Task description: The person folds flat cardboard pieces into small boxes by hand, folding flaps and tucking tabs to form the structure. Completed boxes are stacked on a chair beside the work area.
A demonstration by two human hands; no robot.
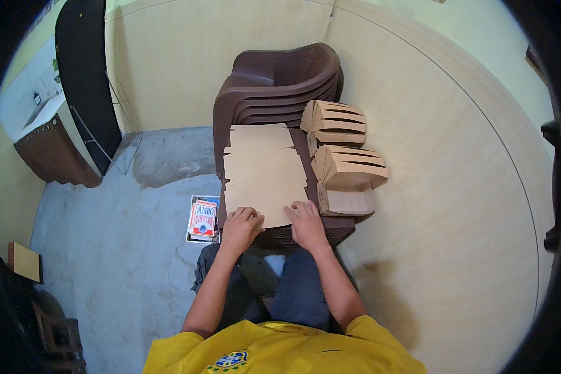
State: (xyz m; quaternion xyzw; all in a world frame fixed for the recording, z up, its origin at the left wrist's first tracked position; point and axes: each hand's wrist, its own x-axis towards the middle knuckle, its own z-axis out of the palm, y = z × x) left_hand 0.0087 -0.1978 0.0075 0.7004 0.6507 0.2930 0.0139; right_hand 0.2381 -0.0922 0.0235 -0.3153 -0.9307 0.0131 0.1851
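A flat, die-cut cardboard box blank (265,171), tan with notched sides, lies in front of me on a dark brown surface (300,140). My left hand (242,229) has its bent fingers on the near left corner of the blank. At the near right corner, my right hand (305,223) grips the edge, thumb toward the middle and fingers over the top. The undersides of both hands are hidden.
Stacked brown plastic chairs (274,84) stand behind the blank. To its right sit two bundles of folded cardboard, a far one (340,121) and a near one (349,177), close to the wooden wall (442,168). A box of printed cards (203,218) rests on the floor at left.
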